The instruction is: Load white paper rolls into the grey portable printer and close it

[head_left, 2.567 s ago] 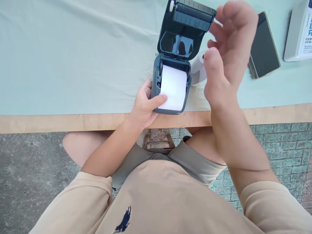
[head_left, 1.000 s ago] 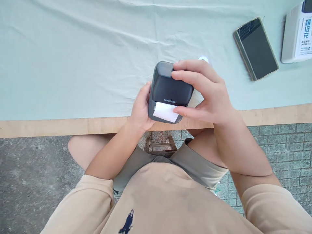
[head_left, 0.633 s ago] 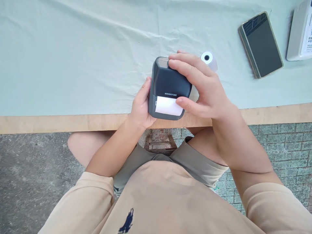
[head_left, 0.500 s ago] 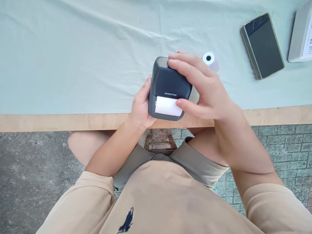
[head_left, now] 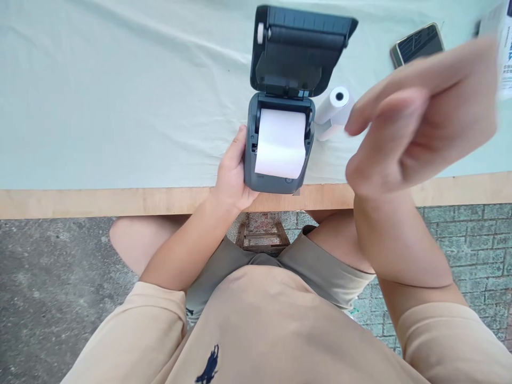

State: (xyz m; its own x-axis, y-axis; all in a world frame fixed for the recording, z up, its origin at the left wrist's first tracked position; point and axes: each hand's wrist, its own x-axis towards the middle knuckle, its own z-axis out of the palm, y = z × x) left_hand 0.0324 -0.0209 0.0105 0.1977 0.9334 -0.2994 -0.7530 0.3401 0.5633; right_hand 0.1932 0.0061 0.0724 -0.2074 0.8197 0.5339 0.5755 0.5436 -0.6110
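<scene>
A dark label printer, marked NIIMBOT on its lid in the earlier view, rests in my left hand. The thumb lies along its left side and the other fingers are hidden beneath. Its lid stands flipped up and back, showing a black roller inside the top edge. A white paper roll sits in the open compartment. To the right, raised and blurred, my right hand is apart from the printer. Its fingers are loosely bent and slightly apart, with nothing visible in them.
Beyond the printer's right side, a white paper roll lies on the pale green cloth. A phone is partly covered by my right hand. A white box stands at the right edge. The wooden table edge runs below.
The printer's lid has swung up and open, uncovering the roll inside. My right hand has let go of the printer and moved right and up. My left hand keeps its hold.
</scene>
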